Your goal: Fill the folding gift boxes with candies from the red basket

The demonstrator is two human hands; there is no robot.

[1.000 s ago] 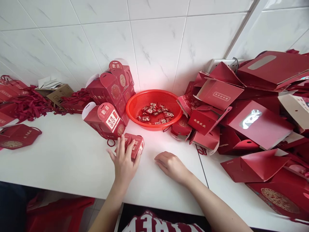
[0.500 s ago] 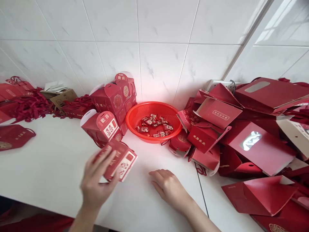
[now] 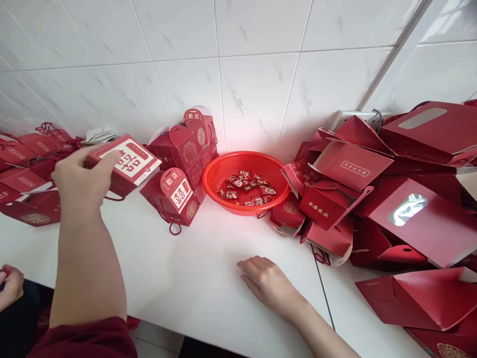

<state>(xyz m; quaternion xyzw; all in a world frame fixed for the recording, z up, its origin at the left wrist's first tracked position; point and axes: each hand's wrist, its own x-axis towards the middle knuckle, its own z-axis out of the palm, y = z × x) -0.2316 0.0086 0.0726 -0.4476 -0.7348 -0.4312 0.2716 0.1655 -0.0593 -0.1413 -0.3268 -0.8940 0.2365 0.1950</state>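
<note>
My left hand (image 3: pixel 87 166) grips a red candy box (image 3: pixel 128 161) with a white double-happiness label, raised above the left part of the table. A dark red cord hangs under the box. My right hand (image 3: pixel 263 276) lies on the white table (image 3: pixel 201 293), fingers loosely stretched out, holding nothing. Past it stands a red plastic basket (image 3: pixel 212 171) with several wrapped candies (image 3: pixel 248 186) inside. Just left of the basket, a red box with a looped cord (image 3: pixel 171 196) stands in front of stacked red boxes (image 3: pixel 182 149).
Many half-folded red boxes (image 3: pixel 413 219) pile up at the right. A white power strip (image 3: pixel 357 119) sits behind them against the tiled wall (image 3: pixel 253 99). More red boxes (image 3: pixel 28 184) stand at the far left. Another person's hand (image 3: pixel 11 288) shows at the left edge.
My left hand has carried the red candy box left and farther back, away from the corded box. My right hand has stayed in about the same place. Another person's hand has come into view.
</note>
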